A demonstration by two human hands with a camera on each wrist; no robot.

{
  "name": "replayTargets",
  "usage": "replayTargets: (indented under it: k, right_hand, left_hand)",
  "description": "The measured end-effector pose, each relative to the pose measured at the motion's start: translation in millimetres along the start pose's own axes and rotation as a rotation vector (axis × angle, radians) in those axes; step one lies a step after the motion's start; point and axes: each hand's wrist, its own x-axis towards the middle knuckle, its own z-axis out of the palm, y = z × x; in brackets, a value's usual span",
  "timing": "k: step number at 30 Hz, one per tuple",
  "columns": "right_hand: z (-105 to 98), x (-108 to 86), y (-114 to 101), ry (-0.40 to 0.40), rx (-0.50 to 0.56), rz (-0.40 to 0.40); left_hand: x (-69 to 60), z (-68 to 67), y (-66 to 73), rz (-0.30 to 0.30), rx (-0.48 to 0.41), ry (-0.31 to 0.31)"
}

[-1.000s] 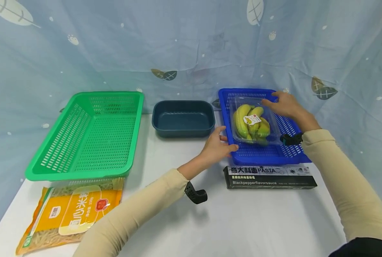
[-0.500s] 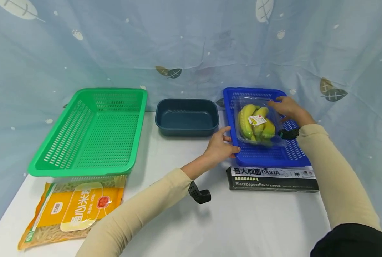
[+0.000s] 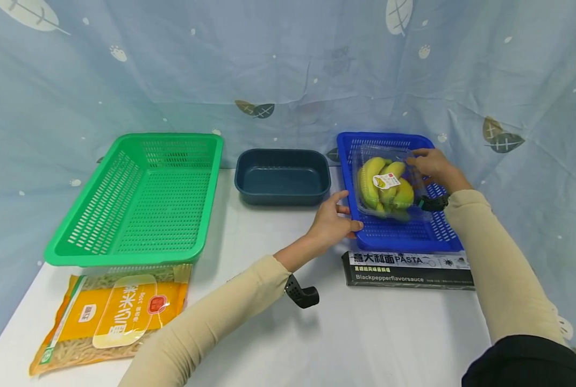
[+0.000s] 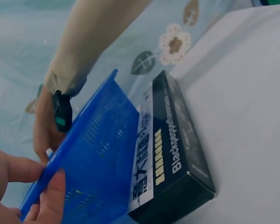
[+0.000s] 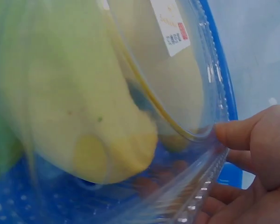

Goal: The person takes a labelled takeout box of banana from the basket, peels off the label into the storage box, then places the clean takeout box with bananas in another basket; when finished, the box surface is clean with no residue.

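Observation:
A clear plastic box of bananas (image 3: 386, 183) with a white label lies in the blue basket (image 3: 389, 239) on the right. My right hand (image 3: 435, 167) grips the box by its far right edge; in the right wrist view the thumb (image 5: 235, 134) lies on the lid rim and fingers show through the plastic beneath. My left hand (image 3: 330, 221) pinches the basket's left rim, thumb on one side and fingers on the other, plainly seen in the left wrist view. Below the basket lies a black pasta box (image 3: 409, 271), close to its near wall.
A green basket (image 3: 164, 215) stands at the left, with an orange noodle bag (image 3: 118, 317) in front of it. Between the two baskets sits a dark teal tub (image 3: 283, 195). A patterned blue curtain (image 3: 288, 64) hangs behind the white table (image 3: 365, 333).
The view has shifted slightly, moving everything a little right. My right hand has moved from near the basket's far rim onto the banana box's edge. My left hand keeps its hold on the basket.

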Motion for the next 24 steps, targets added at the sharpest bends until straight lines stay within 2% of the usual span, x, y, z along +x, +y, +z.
replayTargets:
  k: [3, 9, 13, 18, 21, 24]
  right_hand:
    - [1, -0.9, 1, 0.011, 0.047, -0.014]
    - [-5, -6.2, -1, 0.066, 0.038, -0.065]
    - [-14, -13.5, -5, 0.101, 0.035, -0.094]
    - [-24, -21.1, -10, 0.164, 0.060, -0.102]
    - [-29, -28.8, -14, 0.206, 0.069, -0.118]
    - [-32, -38.5, -20, 0.230, 0.083, -0.143]
  left_hand:
    - [-0.9, -0.3, -0.2, -0.004, -0.005, -0.001]
    - [-1.2, -1.1, -1.8, -0.007, -0.024, -0.011]
    - [-1.0, -1.5, -1.7, -0.021, -0.067, -0.024]
    - [-2.1, -5.3, 2.9, -0.035, -0.090, -0.047]
    - [-2.6, -7.9, 6.2, -0.035, -0.071, -0.043]
    - [-4.0, -9.5, 9.9, -0.012, 0.016, -0.008]
